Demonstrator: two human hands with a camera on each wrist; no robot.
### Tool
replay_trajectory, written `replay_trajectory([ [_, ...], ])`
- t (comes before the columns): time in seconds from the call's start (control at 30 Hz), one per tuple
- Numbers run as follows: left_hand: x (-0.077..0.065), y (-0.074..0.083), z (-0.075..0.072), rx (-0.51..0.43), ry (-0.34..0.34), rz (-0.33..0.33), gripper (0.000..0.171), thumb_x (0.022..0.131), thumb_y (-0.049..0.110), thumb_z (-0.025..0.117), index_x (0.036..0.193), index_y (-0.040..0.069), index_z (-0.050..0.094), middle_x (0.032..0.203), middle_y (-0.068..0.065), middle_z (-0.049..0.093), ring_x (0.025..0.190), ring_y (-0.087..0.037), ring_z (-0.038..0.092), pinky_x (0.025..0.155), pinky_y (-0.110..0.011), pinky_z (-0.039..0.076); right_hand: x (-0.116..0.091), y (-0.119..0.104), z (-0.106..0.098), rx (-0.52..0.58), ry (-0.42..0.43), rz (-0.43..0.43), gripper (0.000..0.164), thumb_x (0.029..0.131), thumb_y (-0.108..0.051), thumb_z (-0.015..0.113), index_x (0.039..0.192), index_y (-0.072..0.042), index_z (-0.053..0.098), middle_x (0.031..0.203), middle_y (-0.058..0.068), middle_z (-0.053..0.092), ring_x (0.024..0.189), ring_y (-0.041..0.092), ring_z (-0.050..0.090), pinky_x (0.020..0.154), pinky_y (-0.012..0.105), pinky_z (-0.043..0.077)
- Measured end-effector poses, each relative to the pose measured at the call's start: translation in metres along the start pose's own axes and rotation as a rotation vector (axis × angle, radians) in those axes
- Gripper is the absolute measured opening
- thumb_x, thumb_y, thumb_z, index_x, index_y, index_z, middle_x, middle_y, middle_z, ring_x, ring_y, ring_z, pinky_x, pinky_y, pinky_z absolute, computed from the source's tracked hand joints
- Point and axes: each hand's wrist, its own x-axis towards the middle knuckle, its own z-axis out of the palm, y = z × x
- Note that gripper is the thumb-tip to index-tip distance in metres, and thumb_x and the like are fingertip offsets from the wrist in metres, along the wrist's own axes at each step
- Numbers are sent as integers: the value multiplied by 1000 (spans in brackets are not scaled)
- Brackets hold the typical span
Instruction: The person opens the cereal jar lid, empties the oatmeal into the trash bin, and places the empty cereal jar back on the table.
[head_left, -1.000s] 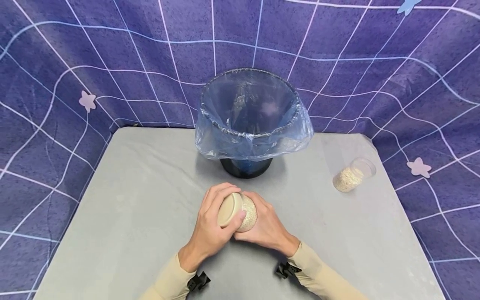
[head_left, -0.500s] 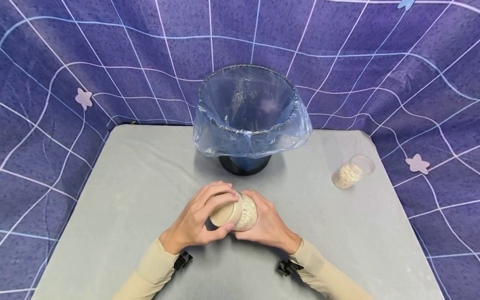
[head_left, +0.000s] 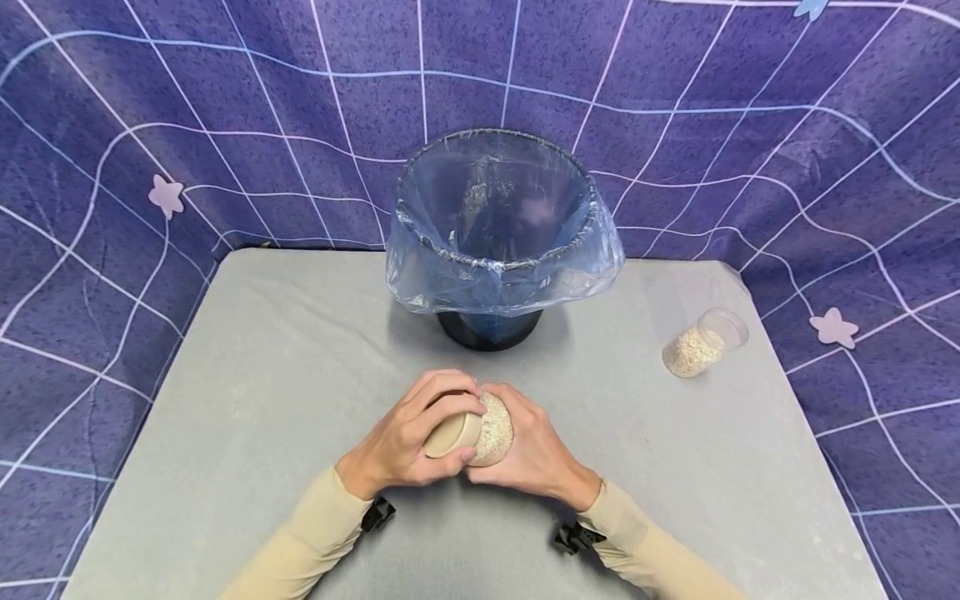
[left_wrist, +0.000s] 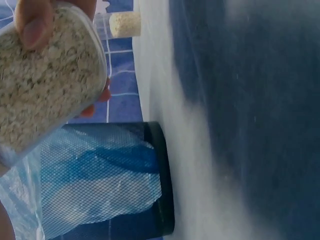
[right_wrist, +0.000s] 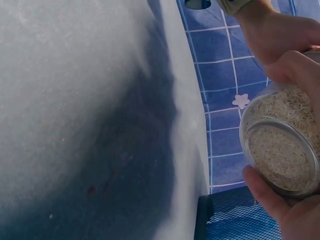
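A clear jar [head_left: 496, 432] of pale flakes is held tilted, its lid side toward the left, in front of the bin. My right hand [head_left: 536, 450] grips the jar's body from the right, fingers and thumb round its wall. On the beige lid [head_left: 454, 435], my left hand [head_left: 405, 437] curls its fingers over the far edge, with the thumb at the near edge. Flakes fill much of the jar [left_wrist: 47, 82] in the left wrist view. The round base of the jar [right_wrist: 280, 157] faces the camera in the right wrist view, off the table.
Behind the hands stands a dark bin [head_left: 487, 332] lined with a blue plastic bag [head_left: 498, 287]. A second clear jar [head_left: 693, 352], partly filled with flakes and with no lid on it, stands at the right of the grey table [head_left: 300, 333]. Purple patterned cloth [head_left: 300, 167] surrounds the table.
My left hand has turned round the lid, swinging leftward and then slightly back right, with its fingers now placed differently. My right hand keeps hold of the jar almost in place.
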Motion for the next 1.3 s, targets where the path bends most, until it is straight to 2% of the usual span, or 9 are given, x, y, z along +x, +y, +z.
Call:
replay_trajectory([
  [0.3, 0, 1, 6, -6, 54, -24, 32, 102, 29, 65, 117, 1, 70, 120, -16, 65, 112, -33, 61, 110, -41, 46, 0, -1, 0, -6, 10, 3, 85, 62, -30, 98, 135, -9, 59, 124, 1, 66, 107, 13, 66, 92, 29, 58],
  [0.47, 1, 6, 8, 17, 62, -67, 31, 102, 29, 64, 117, 2, 69, 120, -15, 65, 111, -33, 60, 109, -41, 45, 0, -2, 0, -11, 20, -1, 86, 62, -29, 97, 136, -8, 59, 125, 3, 67, 107, 15, 66, 91, 30, 58],
  [0.87, 2, 18, 14, 75, 96, -238, 29, 103, 31, 63, 117, 7, 67, 122, -12, 64, 109, -30, 59, 101, -37, 45, -1, -1, 1, -19, 26, 21, 84, 62, -27, 96, 136, -9, 59, 124, 2, 67, 106, 14, 67, 90, 30, 58],
  [1.3, 7, 27, 19, 86, 133, -438, 26, 95, 22, 69, 119, 12, 69, 124, -6, 63, 114, -27, 57, 102, -38, 44, 0, 2, 4, -34, 57, 21, 85, 61, -29, 97, 134, -6, 59, 119, 3, 67, 104, 16, 67, 90, 31, 59],
])
